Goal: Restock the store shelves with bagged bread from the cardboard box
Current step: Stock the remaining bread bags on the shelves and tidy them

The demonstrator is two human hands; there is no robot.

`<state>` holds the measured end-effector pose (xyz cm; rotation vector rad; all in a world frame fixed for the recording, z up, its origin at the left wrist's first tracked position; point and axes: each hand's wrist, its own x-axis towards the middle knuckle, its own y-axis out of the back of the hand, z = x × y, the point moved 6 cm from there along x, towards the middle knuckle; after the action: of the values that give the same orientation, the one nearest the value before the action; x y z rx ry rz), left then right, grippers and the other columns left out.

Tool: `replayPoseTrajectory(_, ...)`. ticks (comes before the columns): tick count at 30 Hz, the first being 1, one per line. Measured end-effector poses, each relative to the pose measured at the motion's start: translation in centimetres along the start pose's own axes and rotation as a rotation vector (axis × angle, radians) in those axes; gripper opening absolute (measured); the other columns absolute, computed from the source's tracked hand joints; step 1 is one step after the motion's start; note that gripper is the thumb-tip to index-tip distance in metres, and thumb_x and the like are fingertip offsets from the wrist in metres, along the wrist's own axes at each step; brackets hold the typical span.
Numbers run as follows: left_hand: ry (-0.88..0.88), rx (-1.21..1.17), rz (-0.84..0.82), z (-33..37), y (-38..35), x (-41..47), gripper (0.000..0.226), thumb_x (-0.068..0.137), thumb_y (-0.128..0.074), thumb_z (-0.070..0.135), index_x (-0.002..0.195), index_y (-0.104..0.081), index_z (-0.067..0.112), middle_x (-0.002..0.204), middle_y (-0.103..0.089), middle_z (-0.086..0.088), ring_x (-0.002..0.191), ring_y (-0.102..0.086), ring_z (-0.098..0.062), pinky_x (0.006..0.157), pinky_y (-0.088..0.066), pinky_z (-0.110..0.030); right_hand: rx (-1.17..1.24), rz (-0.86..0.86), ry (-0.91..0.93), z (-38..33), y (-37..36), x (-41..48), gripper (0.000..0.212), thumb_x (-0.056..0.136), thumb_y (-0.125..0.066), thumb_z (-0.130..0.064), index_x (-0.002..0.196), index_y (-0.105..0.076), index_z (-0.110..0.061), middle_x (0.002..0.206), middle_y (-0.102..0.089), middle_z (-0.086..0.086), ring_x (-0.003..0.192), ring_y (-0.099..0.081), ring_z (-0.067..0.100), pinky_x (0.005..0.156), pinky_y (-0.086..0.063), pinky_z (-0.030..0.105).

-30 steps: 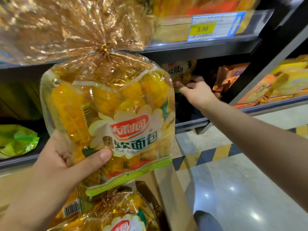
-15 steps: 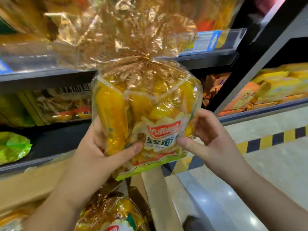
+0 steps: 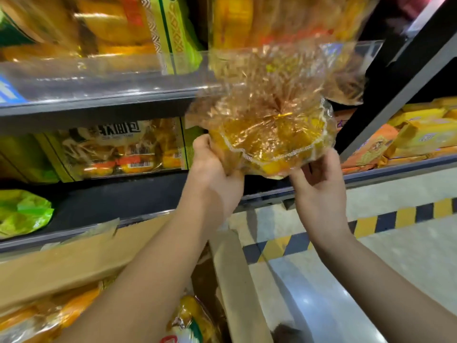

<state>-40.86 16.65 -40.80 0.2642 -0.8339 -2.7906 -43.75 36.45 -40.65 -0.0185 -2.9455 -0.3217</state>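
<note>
More bagged bread [image 3: 190, 323] is being left in the open cardboard box [image 3: 74, 266] at the bottom of the view, so restocking is being judged as partly done, with at least a few packs still to be shelved. Above the box, one bread bag [image 3: 269, 142] is being held in the air at the front of the middle shelf [image 3: 111, 196], not yet set down. It is being gripped at its lower left edge by the left hand [image 3: 212, 174], fingers curled closed on the plastic, and supported from below right by the right hand [image 3: 319, 189], fingers half bent against its underside. The twisted top of the bag is being pointed toward the camera. Farther in, stocked bread packs [image 3: 123, 149] are being seen lying on that shelf, beside the gap being aimed at. The upper shelf [image 3: 99, 95] is being seen already filled.
</note>
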Motion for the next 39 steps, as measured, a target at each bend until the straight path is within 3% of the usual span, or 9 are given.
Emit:
replayPoseTrajectory(4,0.134,-0.101,-0.182,0.4,-1.8,1.5,0.053,0.097,-0.065,0.032,0.13,-0.024,0.029,0.109,-0.049,0.021,0.089,-0.051,0.005,0.062,-0.04,-0.001,-0.167,0.004,-0.064,2.1,-0.7,2.3,0.033,0.102,-0.054,-0.018,0.13,-0.047,-0.034,0.114,-0.056,-0.031,0.102,-0.055,-0.013,0.084,-0.041,0.005)
replayPoseTrajectory(7,0.159,-0.091,-0.223,0.0,-2.0,2.5,0.059,0.097,-0.062,0.046,0.145,-0.034,0.025,0.135,-0.047,0.006,0.116,-0.053,-0.012,0.092,-0.04,-0.024,-0.202,-0.083,-0.158,4.2,-1.1,3.1,0.029,0.103,-0.052,-0.027,0.127,-0.046,-0.041,0.115,-0.054,-0.032,0.097,-0.051,-0.021,0.08,-0.039,0.004)
replayPoseTrajectory(11,0.236,-0.096,-0.23,-0.7,-2.2,4.2,0.064,0.099,-0.05,0.061,0.152,-0.033,0.029,0.149,-0.044,-0.003,0.127,-0.05,-0.025,0.095,-0.034,-0.031,-0.226,-0.134,-0.218,4.6,-1.2,4.0,0.016,0.107,-0.042,-0.039,0.12,-0.051,-0.038,0.105,-0.054,-0.032,0.091,-0.049,-0.028,0.067,-0.034,-0.006)
replayPoseTrajectory(18,0.405,-0.255,-0.032,-1.3,-2.5,5.7,0.078,0.097,-0.051,0.066,0.155,-0.033,0.017,0.142,-0.052,-0.003,0.128,-0.053,-0.026,0.093,-0.037,-0.03,-0.155,-0.033,-0.32,5.0,-2.6,7.5,0.052,0.098,-0.04,-0.065,0.138,-0.049,-0.033,0.124,-0.055,-0.005,0.119,-0.053,0.019,0.104,-0.044,0.04)
replayPoseTrajectory(20,0.456,-0.293,0.007,-1.8,-2.6,5.4,0.078,0.094,-0.054,0.066,0.152,-0.032,0.018,0.136,-0.051,-0.003,0.116,-0.053,-0.023,0.092,-0.041,-0.033,-0.123,-0.016,-0.362,5.2,-2.9,7.6,0.058,0.098,-0.041,-0.065,0.146,-0.043,-0.033,0.122,-0.05,-0.007,0.116,-0.051,0.017,0.102,-0.043,0.036)
replayPoseTrajectory(25,0.606,-0.564,-0.089,-2.6,-3.7,4.6,0.076,0.09,-0.06,0.064,0.148,-0.03,0.027,0.135,-0.046,0.0,0.13,-0.054,-0.025,0.114,-0.044,-0.049,-0.068,-0.028,-0.435,6.2,-2.7,5.3,0.08,0.091,-0.045,-0.076,0.157,-0.027,-0.034,0.147,-0.048,-0.009,0.134,-0.046,0.016,0.113,-0.038,0.04)
replayPoseTrajectory(28,0.615,-0.808,-0.128,-2.3,-4.4,4.7,0.071,0.096,-0.062,0.055,0.153,-0.032,0.023,0.15,-0.045,-0.011,0.139,-0.05,-0.03,0.115,-0.045,-0.045,-0.097,-0.076,-0.369,6.1,-2.8,4.8,0.07,0.093,-0.044,-0.075,0.152,-0.033,-0.039,0.131,-0.053,-0.024,0.125,-0.049,0.006,0.108,-0.04,0.033)
replayPoseTrajectory(31,0.594,-0.943,-0.119,-2.2,-4.8,4.9,0.083,0.096,-0.063,0.054,0.162,-0.021,0.027,0.163,-0.035,-0.015,0.142,-0.047,-0.032,0.113,-0.046,-0.046,-0.083,-0.091,-0.396,6.5,-3.4,6.1,0.076,0.088,-0.041,-0.081,0.151,-0.036,-0.038,0.138,-0.056,-0.015,0.127,-0.053,0.012,0.112,-0.042,0.043)
replayPoseTrajectory(39,0.624,-1.138,0.007,-1.0,-4.5,6.4,0.056,0.104,-0.056,0.038,0.156,-0.035,0.03,0.161,-0.042,-0.005,0.146,-0.043,-0.032,0.113,-0.045,-0.054,0.042,0.02,-0.59,8.0,-5.2,10.3,0.055,0.1,-0.042,-0.06,0.151,-0.034,-0.041,0.125,-0.049,-0.007,0.115,-0.048,0.02,0.107,-0.045,0.051)
